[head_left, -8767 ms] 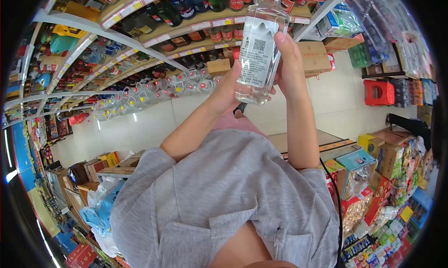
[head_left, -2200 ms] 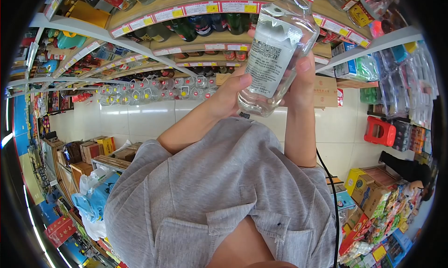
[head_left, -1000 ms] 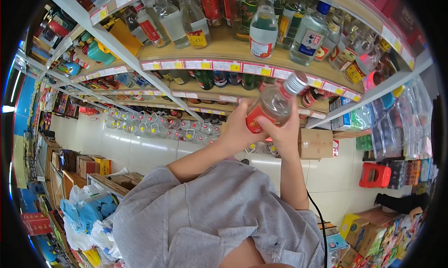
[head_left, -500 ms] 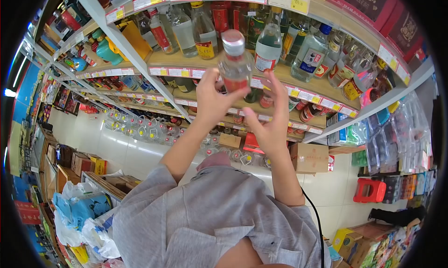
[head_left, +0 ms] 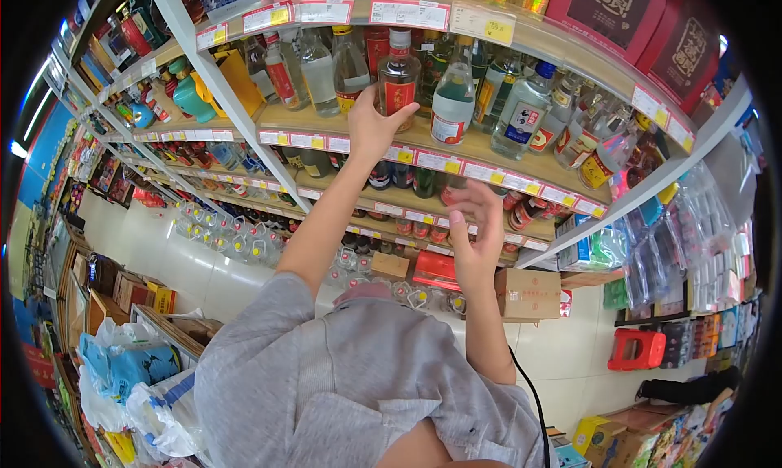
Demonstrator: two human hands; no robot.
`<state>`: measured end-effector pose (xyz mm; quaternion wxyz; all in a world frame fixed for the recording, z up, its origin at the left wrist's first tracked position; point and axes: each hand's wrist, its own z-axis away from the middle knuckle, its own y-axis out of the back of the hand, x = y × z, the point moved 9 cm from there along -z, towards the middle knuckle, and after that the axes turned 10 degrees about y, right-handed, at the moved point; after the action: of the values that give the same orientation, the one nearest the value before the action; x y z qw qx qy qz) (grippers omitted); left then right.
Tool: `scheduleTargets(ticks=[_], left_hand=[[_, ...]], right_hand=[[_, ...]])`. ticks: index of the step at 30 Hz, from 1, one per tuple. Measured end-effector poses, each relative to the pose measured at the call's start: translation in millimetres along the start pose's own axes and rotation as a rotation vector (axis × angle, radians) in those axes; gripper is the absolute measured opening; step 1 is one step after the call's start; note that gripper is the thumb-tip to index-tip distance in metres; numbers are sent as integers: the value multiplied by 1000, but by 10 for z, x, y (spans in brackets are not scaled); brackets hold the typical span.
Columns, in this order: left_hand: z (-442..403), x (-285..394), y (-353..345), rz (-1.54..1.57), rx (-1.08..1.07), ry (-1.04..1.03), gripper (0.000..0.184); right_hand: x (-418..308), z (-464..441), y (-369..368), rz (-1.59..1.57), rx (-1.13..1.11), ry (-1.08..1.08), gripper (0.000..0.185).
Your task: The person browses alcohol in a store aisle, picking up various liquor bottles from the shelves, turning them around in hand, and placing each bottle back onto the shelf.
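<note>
My left hand (head_left: 376,130) reaches up to the shelf, thumb and fingers wrapped round the lower part of a clear liquor bottle (head_left: 399,83) with a red label and silver cap. This bottle is upright among the row; the hand hides part of its base. Left of it is a clear bottle with a yellow label (head_left: 350,67). On its right stands a green-tinted bottle with a white label (head_left: 454,109), and farther along a blue-capped bottle (head_left: 523,114). Lower down, my right hand (head_left: 478,244) holds nothing, fingers apart, in front of the lower shelves.
Price tags (head_left: 415,157) line the shelf edge (head_left: 285,138). A grey upright post (head_left: 220,85) stands left. Big jugs (head_left: 244,236) and a cardboard box (head_left: 529,295) sit on the floor below. A red stool (head_left: 637,350) is at right, plastic bags (head_left: 130,362) at left.
The red-label bottle has gone from in front of the shelf back into the bottle row, with my left hand on it. My right hand has dropped lower, away from the bottle.
</note>
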<state>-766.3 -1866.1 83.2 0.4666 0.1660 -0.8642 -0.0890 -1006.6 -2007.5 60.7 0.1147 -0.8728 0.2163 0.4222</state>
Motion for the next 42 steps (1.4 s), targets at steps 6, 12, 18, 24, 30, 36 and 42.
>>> scheduleTargets(ticks=[6,12,18,24,30,36,42], left_hand=[[-105,-66,-89,-81,-48,89,69],[-39,-121,-133,4,49,66,77],[207,-48,-43,-87,94,-24,67],[208,-43,-38,-91,110,-30,62],[199,-32,-14,-174,170,-23,60],[151,-18,-20,-174,156,-26,62],[441,54,102,6,95,-117,57]], right_hand=[[49,43,35,-1,-24,-26,46],[172,110,-11,-67,-21,-89,44],[291,177,-96,-50,-62,-118,44],[373,236,-156,-54,-82,-148,43],[426,341,-221,-78,-101,-255,38],[525,474,-312,-56,-134,-242,37],[627,590,-426,-117,-131,-325,35]])
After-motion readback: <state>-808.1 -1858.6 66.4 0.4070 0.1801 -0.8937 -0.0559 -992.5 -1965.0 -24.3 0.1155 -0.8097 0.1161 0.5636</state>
